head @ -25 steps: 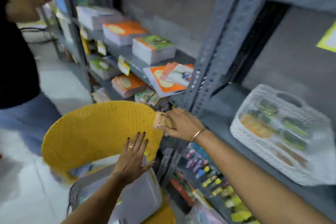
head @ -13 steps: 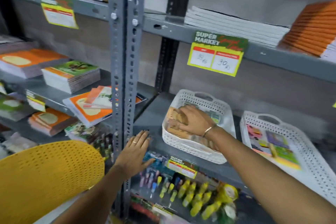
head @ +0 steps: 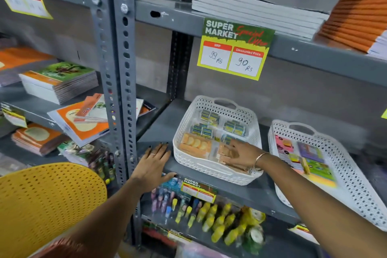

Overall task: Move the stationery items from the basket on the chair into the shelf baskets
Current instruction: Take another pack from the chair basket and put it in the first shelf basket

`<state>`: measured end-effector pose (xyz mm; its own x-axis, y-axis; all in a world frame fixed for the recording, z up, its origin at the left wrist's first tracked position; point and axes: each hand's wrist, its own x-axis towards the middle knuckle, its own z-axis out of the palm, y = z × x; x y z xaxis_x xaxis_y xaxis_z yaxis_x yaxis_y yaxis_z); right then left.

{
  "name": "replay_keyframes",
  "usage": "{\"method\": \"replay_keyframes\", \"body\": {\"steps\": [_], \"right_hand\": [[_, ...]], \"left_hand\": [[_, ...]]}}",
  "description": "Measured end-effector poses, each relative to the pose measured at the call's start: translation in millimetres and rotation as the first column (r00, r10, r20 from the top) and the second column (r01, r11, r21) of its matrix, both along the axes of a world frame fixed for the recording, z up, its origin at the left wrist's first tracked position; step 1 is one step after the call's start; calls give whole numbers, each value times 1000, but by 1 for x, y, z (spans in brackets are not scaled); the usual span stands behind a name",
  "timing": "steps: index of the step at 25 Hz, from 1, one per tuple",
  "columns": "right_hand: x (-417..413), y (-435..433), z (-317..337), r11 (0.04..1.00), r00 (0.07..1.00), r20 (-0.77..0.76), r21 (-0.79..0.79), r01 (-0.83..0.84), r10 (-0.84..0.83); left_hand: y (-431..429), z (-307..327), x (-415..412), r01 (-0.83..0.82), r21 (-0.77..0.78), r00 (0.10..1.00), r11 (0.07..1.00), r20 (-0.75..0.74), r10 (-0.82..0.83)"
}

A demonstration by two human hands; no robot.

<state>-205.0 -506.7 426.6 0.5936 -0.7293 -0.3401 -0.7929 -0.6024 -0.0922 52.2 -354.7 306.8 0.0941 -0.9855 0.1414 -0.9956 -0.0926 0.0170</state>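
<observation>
Fingers [head: 227,158] of the right hand [head: 240,154] lie spread flat on an orange packet [head: 229,156] at the front right corner of the white shelf basket [head: 211,170], gripping nothing. Open too, the left hand [head: 154,162] braces on the shelf [head: 234,192] front edge beside the yellow chair [head: 50,201]. A careless withdrawal could likely drag the loose packet over the low rim.
</observation>
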Motion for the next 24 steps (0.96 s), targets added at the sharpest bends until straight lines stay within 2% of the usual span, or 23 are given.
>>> {"method": "replay_keyframes", "body": {"steps": [5,10,12,14,17,20,24], "right_hand": [[-1,-3,-4,999,1000,-3,46,-22,22],[-3,-5,-6,999,1000,-17,43,-24,25],[-2,-3,-2,999,999,33,41,-30,29],[7,2,10,1000,982,185,-2,-22,22],[42,20,33,982,890,428,-163,-99,161],[95,61,42,939,738,586,-268,-214,335],[167,127,13,803,552,587,-374,-464,592]], "left_hand": [[-1,-5,1,4,-45,1000,999,11,-3],[0,-1,0,-7,-19,1000,1000,27,8],[0,0,-1,-6,-11,1000,1000,30,6],[6,0,-4,-15,-62,1000,998,19,17],[37,-15,-3,-34,-88,999,996,13,36],[84,-39,6,-108,-90,994,990,-15,107],[158,-80,24,-331,13,933,944,-146,329]]}}
